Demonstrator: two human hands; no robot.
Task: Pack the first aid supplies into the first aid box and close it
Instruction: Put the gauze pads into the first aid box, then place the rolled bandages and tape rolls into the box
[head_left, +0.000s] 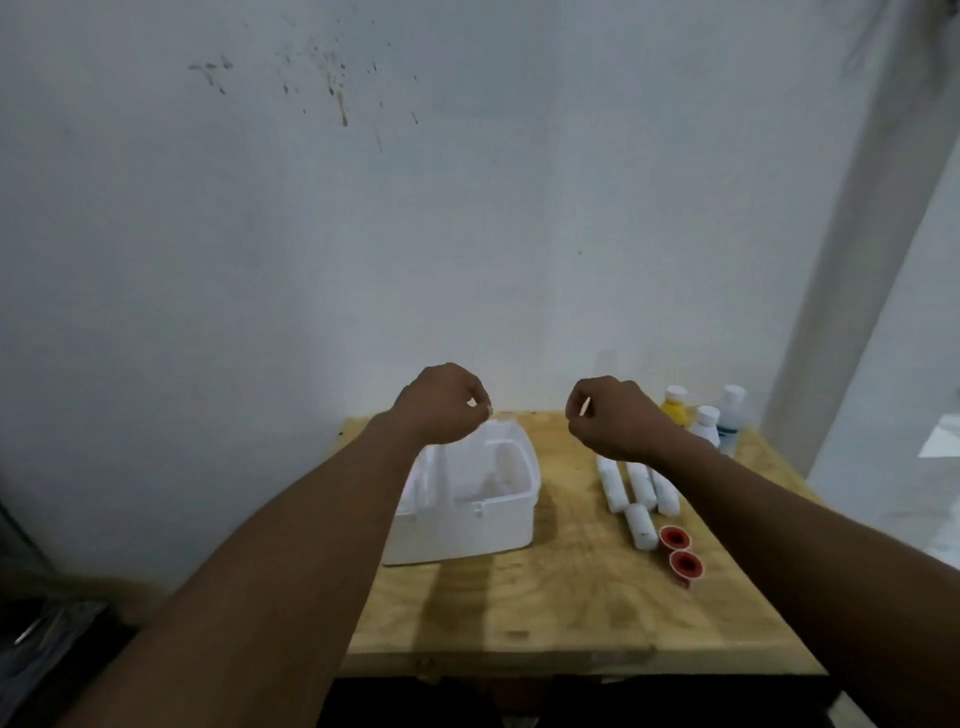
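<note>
A white first aid box (498, 512) with a front latch sits on the left half of a small wooden table (561, 597); I cannot tell whether its lid is shut. Right of it lie several white bandage rolls (639, 488) and two red-capped tape spools (680, 551). Three bottles stand at the far right corner: one yellow (674, 408) and two white (719, 418). My left hand (441, 402) hovers above the box's far left edge, fingers curled shut, holding nothing. My right hand (608, 418) hangs above the rolls' far ends, also curled shut and empty.
A pale wall (467, 208) rises directly behind the table. A white post (852, 260) stands at the right. Dark clutter (47, 639) lies low at the left, beside the table. The table's front edge runs near the bottom of view.
</note>
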